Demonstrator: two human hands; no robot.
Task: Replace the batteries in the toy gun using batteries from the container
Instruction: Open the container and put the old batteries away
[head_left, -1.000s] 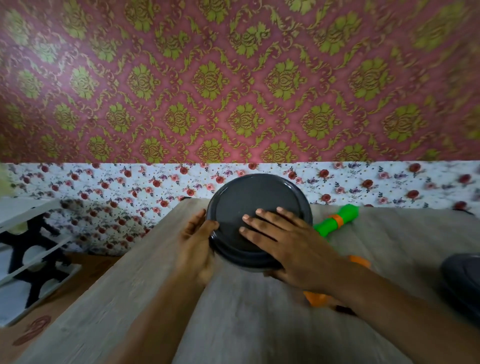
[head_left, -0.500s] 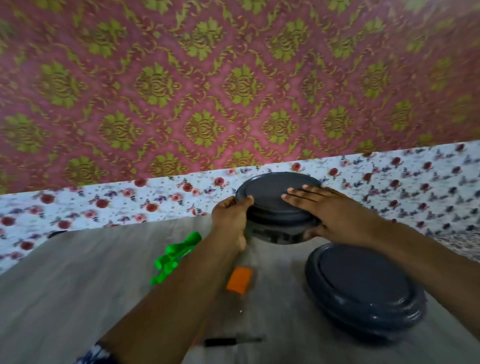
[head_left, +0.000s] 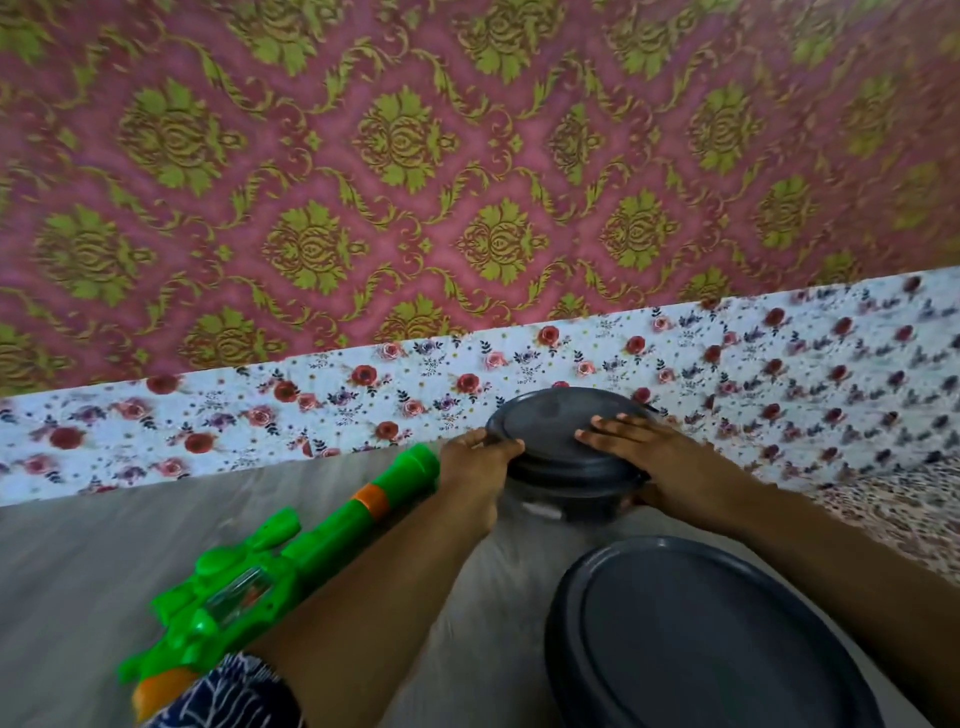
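Toy gun (head_left: 270, 566): green plastic, orange band on the barrel, orange at the grip end. It lies on the desk (head_left: 78, 571) at far left, barrel pointing up and right toward the far container, grip end partly hidden behind the left forearm. A patterned blue-and-white sleeve (head_left: 234, 696) shows at the bottom edge. The battery hatch is not visible from this angle.

Left hand (head_left: 475, 475): fingers curled over the left rim of the far container's lid (head_left: 550, 426), thumb on the lid's edge, palm against the side. It grips the rim.

Far container (head_left: 566, 499): round, dark grey lid on a body that looks clear or glossy below, standing at the desk's far edge, against the floral wall strip (head_left: 208, 415). Contents not visible.

Right hand (head_left: 649, 457): fingers lie fairly straight across the top of the lid, thumb tucked down at the right rim. It presses and steadies rather than pinches.

Second container (head_left: 711, 639): same dark lid, larger in view, near bottom right, untouched.

Judgement: the step in hand is opening the far container to reach the batteries. Thin plastic lid, probably light, somewhat flexible, snap-fit. Best hold is at the rim lip, peeling up from one side while the other hand pins the body. Smooth plastic may slip, and a sudden release could scatter loose batteries. The gun looks light and rigid; hold by body, not barrel.
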